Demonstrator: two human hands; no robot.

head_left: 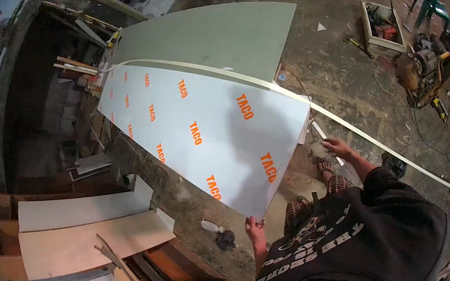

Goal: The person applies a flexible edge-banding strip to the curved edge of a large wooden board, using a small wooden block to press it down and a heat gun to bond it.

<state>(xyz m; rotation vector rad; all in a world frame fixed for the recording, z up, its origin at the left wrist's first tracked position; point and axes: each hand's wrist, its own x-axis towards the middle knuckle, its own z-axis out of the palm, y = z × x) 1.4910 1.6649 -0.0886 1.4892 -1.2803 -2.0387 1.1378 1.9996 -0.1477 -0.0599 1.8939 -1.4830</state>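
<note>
A large white sheet (pixel 175 125) with repeated orange lettering lies over a grey-green board (pixel 208 37). At its near corner, my left hand (pixel 255 231) is closed on the edge, thumb and fingers pinching it. My right hand (pixel 340 148) is off the sheet's right corner, its fingers closed around a narrow white strip (pixel 318 129) that slants down past them. A long, pale, thin batten (pixel 365 133) runs along the sheet's far edge and extends well beyond it to the lower right.
Wooden cabinet parts and pale panels (pixel 94 243) are stacked at the left. On the right are a tool box (pixel 383 27), an air compressor (pixel 426 70), a green chair (pixel 432 5) and loose cables. A dark crumpled bag (pixel 225 239) lies on the floor near my left hand.
</note>
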